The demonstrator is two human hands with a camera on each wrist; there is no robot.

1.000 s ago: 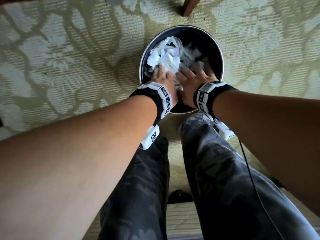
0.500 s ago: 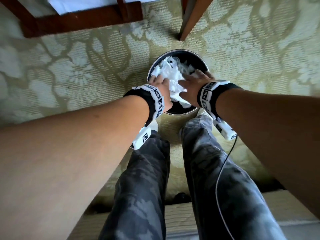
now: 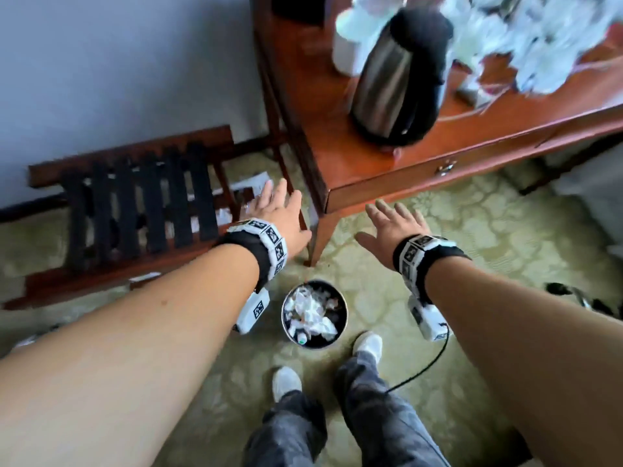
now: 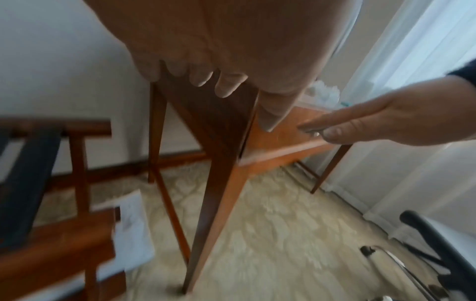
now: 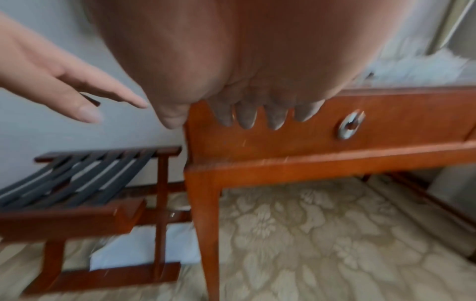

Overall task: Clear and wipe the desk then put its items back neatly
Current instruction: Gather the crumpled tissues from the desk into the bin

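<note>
While one bin [image 3: 314, 314] holds crumpled paper, left hand [image 3: 281, 214] and right hand [image 3: 392, 224] spread wide, empty.

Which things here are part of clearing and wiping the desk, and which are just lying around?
Part of the job: desk; kettle and white flowers on it; bin of crumpled paper on the carpet; left hand and right hand, both empty.

Just there: luggage rack, papers under it, black cable.
</note>
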